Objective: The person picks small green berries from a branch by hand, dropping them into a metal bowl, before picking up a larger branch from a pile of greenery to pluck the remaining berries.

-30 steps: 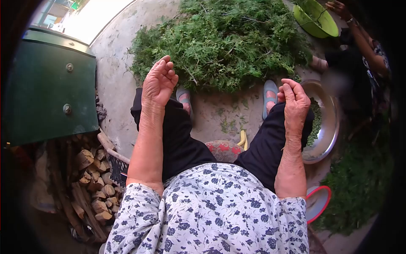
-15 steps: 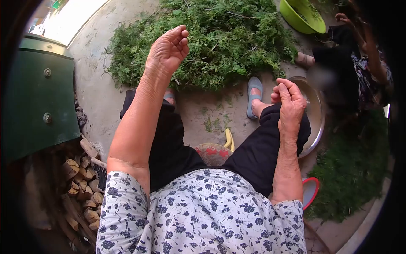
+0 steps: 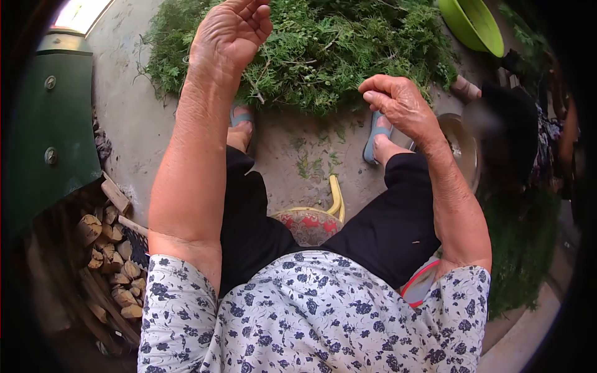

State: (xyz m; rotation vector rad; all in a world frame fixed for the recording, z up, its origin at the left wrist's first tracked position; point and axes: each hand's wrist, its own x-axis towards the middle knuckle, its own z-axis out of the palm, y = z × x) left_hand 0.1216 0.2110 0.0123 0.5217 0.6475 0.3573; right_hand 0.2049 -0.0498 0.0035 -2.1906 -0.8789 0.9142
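My left hand (image 3: pixel 233 31) is raised over the near left part of a heap of green conifer branches (image 3: pixel 311 62), palm partly toward me. Its fingers are curled, and the top edge of the view cuts some of them off, so anything in them is hidden. My right hand (image 3: pixel 401 105) hovers above my foot at the heap's near right edge. The thumb and index finger are bent with a small gap between them, and I see nothing held. Behind the right wrist is a metal basin (image 3: pixel 472 155), partly covered by my forearm.
A lime-green basin (image 3: pixel 476 28) stands at the far right. Another person in dark clothes (image 3: pixel 510 133) sits at the right, beside more greenery (image 3: pixel 519 248). Split firewood (image 3: pixel 118 261) and a green cabinet (image 3: pixel 46 137) are at the left. I sit on a yellow-framed stool (image 3: pixel 336 193).
My right hand has moved left and up, from beside the metal basin toward the branches, and its fingers have loosened. My left hand has moved up and slightly left. The view has shifted.
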